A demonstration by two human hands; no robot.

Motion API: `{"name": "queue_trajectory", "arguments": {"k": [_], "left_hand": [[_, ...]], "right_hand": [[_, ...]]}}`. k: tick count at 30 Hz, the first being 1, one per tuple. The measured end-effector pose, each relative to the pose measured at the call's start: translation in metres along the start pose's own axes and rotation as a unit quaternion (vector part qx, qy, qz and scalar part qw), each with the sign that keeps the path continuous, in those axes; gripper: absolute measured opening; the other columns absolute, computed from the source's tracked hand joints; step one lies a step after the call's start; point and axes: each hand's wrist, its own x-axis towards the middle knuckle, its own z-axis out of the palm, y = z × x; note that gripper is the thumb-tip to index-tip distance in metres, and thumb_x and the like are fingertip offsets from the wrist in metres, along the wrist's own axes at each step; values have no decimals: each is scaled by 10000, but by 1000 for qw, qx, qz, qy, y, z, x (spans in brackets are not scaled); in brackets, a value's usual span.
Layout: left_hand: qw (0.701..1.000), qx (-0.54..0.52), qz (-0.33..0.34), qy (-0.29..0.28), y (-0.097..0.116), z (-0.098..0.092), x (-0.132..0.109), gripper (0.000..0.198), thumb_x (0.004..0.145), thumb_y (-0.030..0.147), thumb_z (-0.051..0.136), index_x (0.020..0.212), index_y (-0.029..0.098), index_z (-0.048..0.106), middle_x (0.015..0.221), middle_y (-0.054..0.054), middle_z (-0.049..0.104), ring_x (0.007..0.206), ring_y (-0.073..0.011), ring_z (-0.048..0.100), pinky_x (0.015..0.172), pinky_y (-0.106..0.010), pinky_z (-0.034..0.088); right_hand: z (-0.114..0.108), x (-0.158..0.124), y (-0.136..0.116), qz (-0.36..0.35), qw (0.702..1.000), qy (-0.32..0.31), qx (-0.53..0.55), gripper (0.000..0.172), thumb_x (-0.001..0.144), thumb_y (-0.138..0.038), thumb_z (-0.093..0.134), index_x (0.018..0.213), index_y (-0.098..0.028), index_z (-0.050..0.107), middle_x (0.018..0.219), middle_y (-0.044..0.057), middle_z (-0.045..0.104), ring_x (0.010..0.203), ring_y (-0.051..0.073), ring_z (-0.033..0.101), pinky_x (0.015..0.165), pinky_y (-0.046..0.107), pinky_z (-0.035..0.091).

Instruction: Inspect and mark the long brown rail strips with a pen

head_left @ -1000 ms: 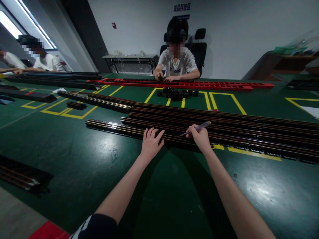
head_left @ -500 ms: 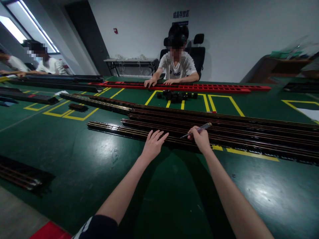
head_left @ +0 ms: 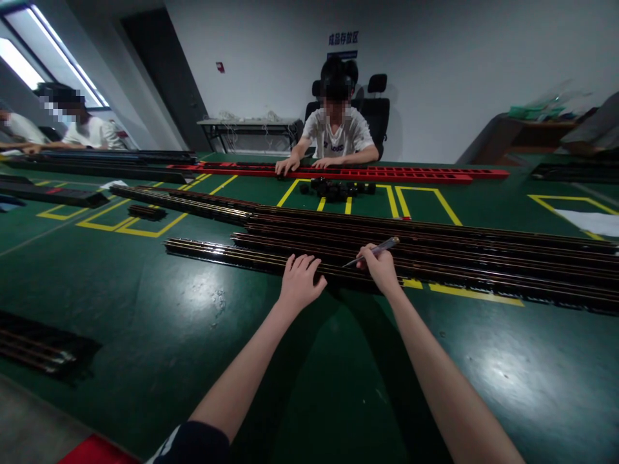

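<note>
My left hand rests on the nearest long dark strip, its fingers spread over the top and the thumb at the near side. Thin brass-coloured lines run along this strip. In my right hand is a slim pen-like tool with a greyish handle and a fine pointed end. The point slants down to the left, close to the same strip; whether it touches cannot be made out. Behind both hands lies a bundle of similar long dark strips, reaching far to the right.
Across the green table a person handles a long red frame. A pile of small black parts lies before it. Another strip bundle is at the near left, and a short dark bundle lies farther back.
My left thumb has come in closer to the strip, and the fingers are less stretched. My right hand and the tool have shifted slightly left in view, as the camera turned a little.
</note>
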Motion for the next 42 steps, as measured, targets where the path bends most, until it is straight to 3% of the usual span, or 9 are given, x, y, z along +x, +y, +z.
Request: {"name": "queue_trajectory", "arguments": {"k": [3,8,16,42], "left_hand": [[1000,0,-9,-4,17,4,6,345,850,335,506,1087,119,632,1100,-133,674,1088,-274,592,1098,-499,340],[1000,-3,-7,-5,33,14,7,383,834,354,528,1120,110,598,1131,-134,649,1105,-273,573,1097,-477,350],[1000,-2,-6,8,31,22,3,389,853,386,515,1138,128,579,1153,-127,634,1124,-267,557,1098,-475,351],[1000,14,-8,-8,33,21,6,413,859,406,527,1146,120,605,1156,-138,630,1125,-293,545,1085,-501,359]], "right_hand": [[-1,-1,0,-5,1000,2,-16,318,776,-478,551,612,-205,563,493,3,592,493,147,563,554,271,463],[-4,-3,-1,-11,1000,-9,-25,367,778,-530,559,609,-205,565,503,13,608,506,154,580,584,282,482],[-11,-3,-1,-14,999,-28,-29,365,792,-530,564,640,-199,590,543,22,643,555,162,621,616,284,501],[-42,-2,3,11,999,-52,5,411,750,-587,616,656,-187,606,547,30,646,546,156,621,579,278,509]]}}
